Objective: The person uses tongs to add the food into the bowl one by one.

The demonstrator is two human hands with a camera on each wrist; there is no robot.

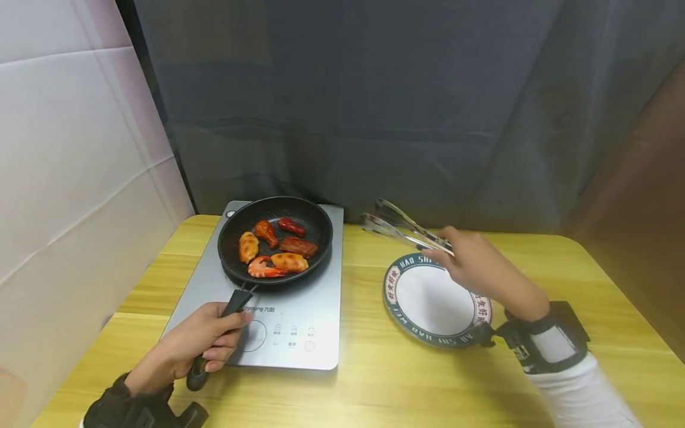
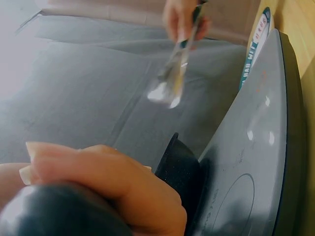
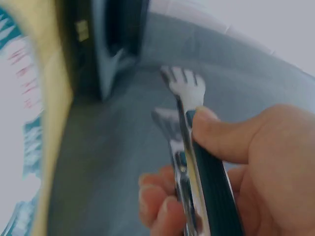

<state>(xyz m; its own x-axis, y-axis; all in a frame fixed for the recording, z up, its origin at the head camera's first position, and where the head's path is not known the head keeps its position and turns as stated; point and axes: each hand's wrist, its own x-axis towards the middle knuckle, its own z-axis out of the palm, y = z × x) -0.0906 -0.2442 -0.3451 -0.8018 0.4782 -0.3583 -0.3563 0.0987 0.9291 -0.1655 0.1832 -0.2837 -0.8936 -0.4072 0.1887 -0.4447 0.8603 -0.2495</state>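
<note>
On the left, my left hand point(image 1: 206, 339) grips the black handle point(image 1: 235, 303) of a frying pan point(image 1: 275, 207). Inside the pan lie two drumsticks point(image 1: 266, 233), two browned chicken wings point(image 1: 289, 262), a shrimp point(image 1: 264, 268) and a dark piece of meat point(image 1: 298, 246). My right hand point(image 1: 478, 267) holds metal tongs point(image 3: 192, 93) with dark grips, thumb on one arm and fingers on the other. Their tips are apart with nothing between them, pointing left toward the pan, in the air above and behind a white plate point(image 1: 398, 321) with a dark green lettered rim.
The pan stands on the back part of a silver induction cooker point(image 1: 326, 309), whose touch controls face the front. Beneath is a yellow wooden table point(image 1: 369, 380). A grey cloth point(image 1: 342, 119) hangs behind it, and a white one point(image 1: 80, 148) stands at the left.
</note>
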